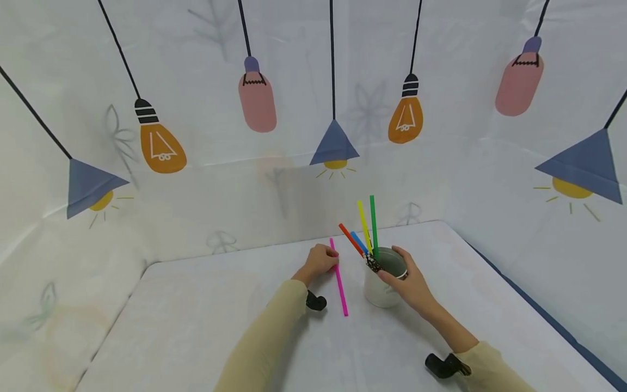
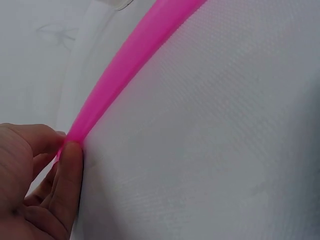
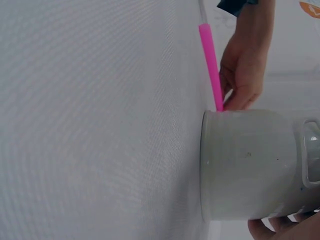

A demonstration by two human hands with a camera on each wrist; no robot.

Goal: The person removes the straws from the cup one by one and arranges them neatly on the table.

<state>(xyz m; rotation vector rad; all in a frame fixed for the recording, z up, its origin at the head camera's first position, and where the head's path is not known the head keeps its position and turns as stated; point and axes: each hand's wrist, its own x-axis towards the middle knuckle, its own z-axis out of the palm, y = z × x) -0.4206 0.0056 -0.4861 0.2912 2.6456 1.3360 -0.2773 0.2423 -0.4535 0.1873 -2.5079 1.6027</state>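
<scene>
the pink stick (image 1: 342,291) runs over the white table (image 1: 196,326), its near end reaching closer than the left hand (image 1: 320,260), whose thumb and fingers are clamped on it toward its far end — the left sleeve (image 1: 269,329) angles in from the near left. just right of the stick, the right hand (image 1: 413,283) is wrapped round the whitish cup (image 1: 377,291), arm slanting from the near right. coloured sticks (image 1: 374,220) — red, blue, yellow, green — rise by the cup's left rim; the far wall (image 1: 303,32) bears printed hanging lamps (image 1: 335,142).
</scene>
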